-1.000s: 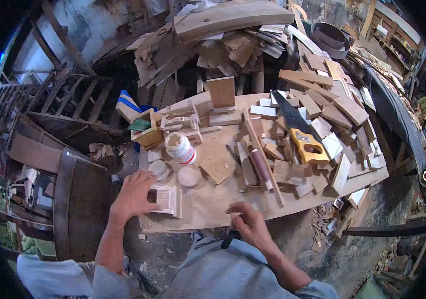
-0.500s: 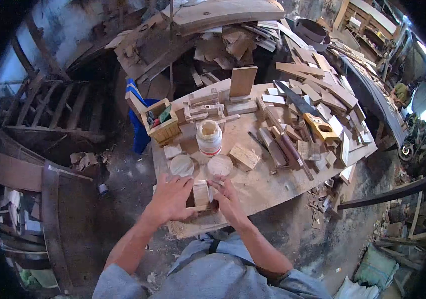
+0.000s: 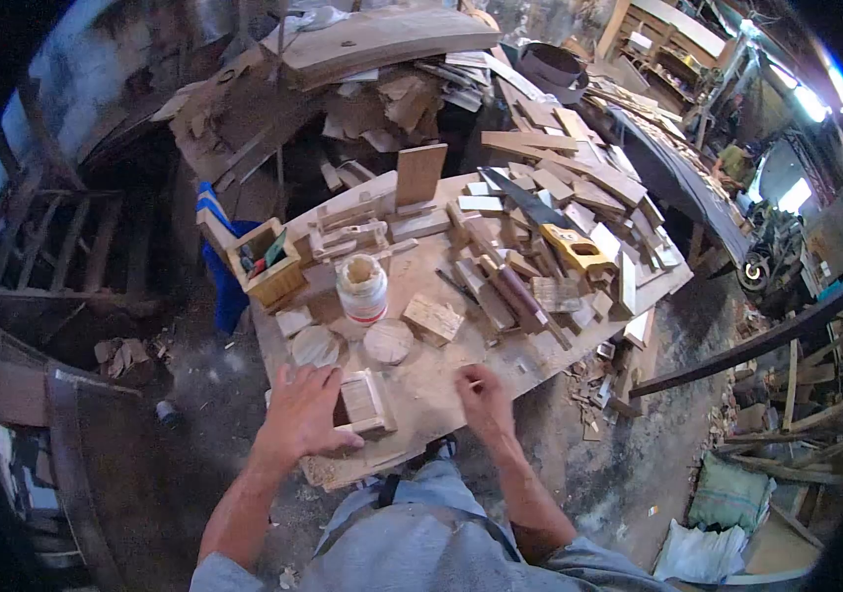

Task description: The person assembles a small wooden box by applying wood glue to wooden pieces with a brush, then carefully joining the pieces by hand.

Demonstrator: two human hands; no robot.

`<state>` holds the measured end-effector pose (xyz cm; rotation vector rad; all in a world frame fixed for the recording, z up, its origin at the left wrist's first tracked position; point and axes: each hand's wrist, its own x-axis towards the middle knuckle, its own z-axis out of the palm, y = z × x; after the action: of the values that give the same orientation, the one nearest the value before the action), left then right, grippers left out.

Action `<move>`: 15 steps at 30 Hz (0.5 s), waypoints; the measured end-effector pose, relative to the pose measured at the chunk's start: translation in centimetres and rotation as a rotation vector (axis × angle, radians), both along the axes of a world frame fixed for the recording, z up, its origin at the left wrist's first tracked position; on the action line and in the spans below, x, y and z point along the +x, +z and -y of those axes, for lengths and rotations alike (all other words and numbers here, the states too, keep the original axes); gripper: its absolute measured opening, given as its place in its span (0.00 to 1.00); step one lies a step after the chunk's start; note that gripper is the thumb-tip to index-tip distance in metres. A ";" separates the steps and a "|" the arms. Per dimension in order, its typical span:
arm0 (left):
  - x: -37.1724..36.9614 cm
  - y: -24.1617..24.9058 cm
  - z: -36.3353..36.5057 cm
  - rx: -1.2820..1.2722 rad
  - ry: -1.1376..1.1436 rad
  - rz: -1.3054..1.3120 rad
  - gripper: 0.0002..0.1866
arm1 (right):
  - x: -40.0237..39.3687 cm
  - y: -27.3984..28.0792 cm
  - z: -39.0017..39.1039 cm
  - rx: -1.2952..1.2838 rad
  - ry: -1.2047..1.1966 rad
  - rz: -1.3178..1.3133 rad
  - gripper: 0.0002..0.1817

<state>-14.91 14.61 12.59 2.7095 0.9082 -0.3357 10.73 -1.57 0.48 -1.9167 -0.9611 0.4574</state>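
Lying splayed by the wooden box (image 3: 366,403), L hand (image 3: 301,409) had a loose grip — R hand (image 3: 488,403) curled nr counter (image 3: 423,393) edge, couldn't tell if holding smth.

Small wooden box (image 3: 366,402), in pale, unpainted wood. Light strips form a raised, roughly rectangular rim around a darker brown, recessed inner face. The box lies low on the worktable (image 3: 428,395), near the front edge and turned slightly askew to it, with the recess facing upward. Its left side is partly hidden by the left hand (image 3: 305,412); the right side and far corner are exposed.
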 end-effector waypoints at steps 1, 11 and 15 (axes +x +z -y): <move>0.0 0.1 0.1 0.004 0.013 0.011 0.59 | 2.2 0.4 1.0 -0.012 -0.089 0.242 0.11; 0.4 0.6 0.7 0.060 0.027 -0.086 0.59 | 7.4 0.8 4.2 -0.127 -0.215 0.531 0.06; 0.6 -0.5 1.0 0.066 0.017 -0.100 0.58 | 4.8 0.6 1.0 0.052 0.008 0.236 0.06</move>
<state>-14.26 13.57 12.13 2.7645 0.9853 -0.4498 15.55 -2.58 1.04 -1.9494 -1.1210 0.2105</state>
